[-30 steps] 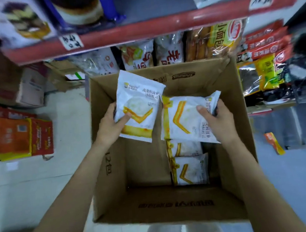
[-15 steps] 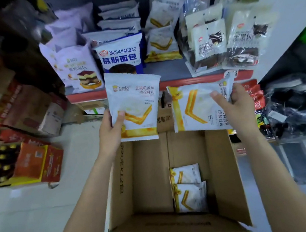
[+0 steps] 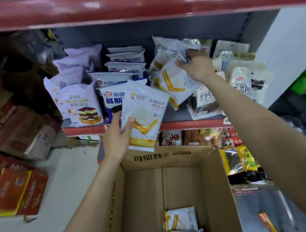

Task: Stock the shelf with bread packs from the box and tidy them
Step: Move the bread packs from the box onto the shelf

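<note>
Pale tiled floor point(image 3: 64, 184), white wall point(image 3: 293, 40), red-edged grey shelving point(image 3: 153, 2).

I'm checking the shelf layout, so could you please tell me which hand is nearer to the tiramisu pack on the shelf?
Left. The left hand holds a bread pack just right of the tiramisu pack, below the shelf edge. The right hand is farther right, deep in the shelf.

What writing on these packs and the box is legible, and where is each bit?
"XianDu": white bread pack in the left hand.
"MUSIMIANBAO": blue-and-white packs stacked on the shelf.
"MUSIN", cut off: the front blue pack.
Chinese characters on the packs and the cardboard box: too blurred to read.
</note>
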